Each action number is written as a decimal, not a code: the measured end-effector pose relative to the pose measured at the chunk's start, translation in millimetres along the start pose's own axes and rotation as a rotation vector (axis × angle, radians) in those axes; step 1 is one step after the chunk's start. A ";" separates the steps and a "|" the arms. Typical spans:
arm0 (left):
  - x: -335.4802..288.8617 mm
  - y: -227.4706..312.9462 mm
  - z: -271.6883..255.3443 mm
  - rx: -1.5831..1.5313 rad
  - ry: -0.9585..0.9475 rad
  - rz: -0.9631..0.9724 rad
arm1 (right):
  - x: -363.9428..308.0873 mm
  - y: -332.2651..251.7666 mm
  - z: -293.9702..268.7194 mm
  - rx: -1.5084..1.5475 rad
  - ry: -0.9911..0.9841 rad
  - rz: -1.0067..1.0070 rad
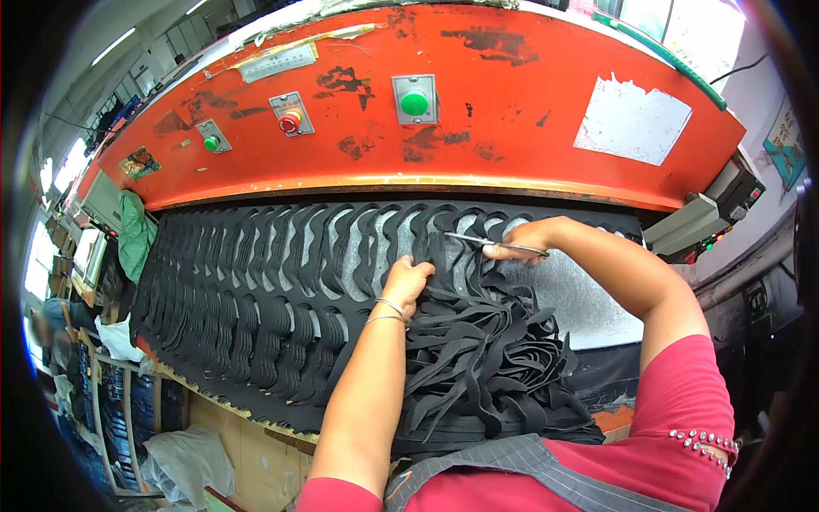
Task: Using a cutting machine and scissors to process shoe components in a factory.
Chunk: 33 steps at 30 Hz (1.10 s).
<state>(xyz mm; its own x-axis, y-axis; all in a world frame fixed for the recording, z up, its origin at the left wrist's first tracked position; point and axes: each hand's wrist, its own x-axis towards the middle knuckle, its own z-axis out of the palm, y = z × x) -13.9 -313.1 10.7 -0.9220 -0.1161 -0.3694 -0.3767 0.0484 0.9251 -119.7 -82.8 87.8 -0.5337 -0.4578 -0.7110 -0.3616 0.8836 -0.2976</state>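
Note:
My right hand [525, 239] grips a pair of metal scissors [467, 237], whose blades point left over the black cut sheet [290, 320]. Wavy slots run through this layered sheet in rows. My left hand [405, 282], with bracelets at the wrist, is closed on the edge of a black strip just left of the blades; the fingertips are partly hidden. Loose wavy black strips [482, 363] lie in a tangled heap between my forearms, close to my body. Whether the blades are cutting into a strip at this moment is too small to tell.
Across the far side stands an orange machine beam [512, 94] with a green button [415, 103] and a red button [290, 122]. A pale grey board [589, 299] shows at right. Green cloth [135, 235] hangs at left, above a rack [124, 410].

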 end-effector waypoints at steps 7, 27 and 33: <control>-3.9 0.7 14.3 -0.328 -0.056 -0.041 | 20.0 -27.6 3.6 0.131 -0.067 0.051; -41.1 32.7 21.2 0.816 0.220 0.303 | 20.7 -51.2 -33.2 -0.043 -0.167 0.003; -42.5 27.1 16.0 1.086 0.305 0.403 | 35.1 -76.5 -35.1 -0.146 -0.083 0.016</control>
<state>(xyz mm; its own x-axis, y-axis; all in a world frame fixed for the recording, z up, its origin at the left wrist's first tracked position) 13.6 -290.9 50.1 -0.9870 -0.1240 0.1018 -0.0801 0.9305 0.3573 -137.6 -170.0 108.0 -0.4777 -0.4290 -0.7667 -0.4639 0.8642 -0.1946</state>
